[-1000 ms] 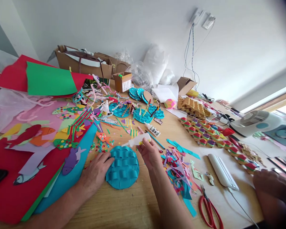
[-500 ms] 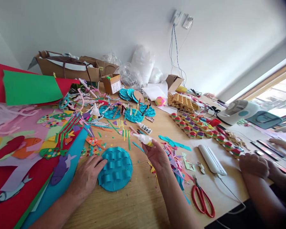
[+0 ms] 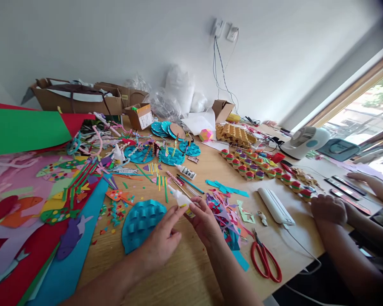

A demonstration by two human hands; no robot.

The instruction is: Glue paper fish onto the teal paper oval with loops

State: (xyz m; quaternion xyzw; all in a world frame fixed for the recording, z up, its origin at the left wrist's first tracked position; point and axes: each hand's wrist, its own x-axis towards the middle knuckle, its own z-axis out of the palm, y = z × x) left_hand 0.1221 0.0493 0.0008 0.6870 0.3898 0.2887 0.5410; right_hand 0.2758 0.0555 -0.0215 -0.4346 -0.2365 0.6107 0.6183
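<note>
My right hand (image 3: 204, 219) is wrapped round a small white glue bottle (image 3: 182, 199), whose pointed tip faces up and left. The fingertips of my left hand (image 3: 162, 238) touch the bottle's side, its other fingers loosely bent and the thumb apart. Beside and partly behind my left hand lies a round blue disc (image 3: 140, 223) covered with rows of raised paper loops. A second white glue bottle (image 3: 187, 172) lies farther back, near several thin sticks and pens (image 3: 190, 183).
Red-handled scissors (image 3: 265, 259) and paper scraps (image 3: 223, 212) lie at the right, coloured paper fish (image 3: 70, 238) at the left. Another person's hand (image 3: 328, 209) rests by a white device (image 3: 276, 206). Painted egg-carton pieces (image 3: 249, 165) stand behind.
My left hand has left the blue disc and moved right to the glue bottle. My right hand has lowered the bottle slightly. The view has shifted.
</note>
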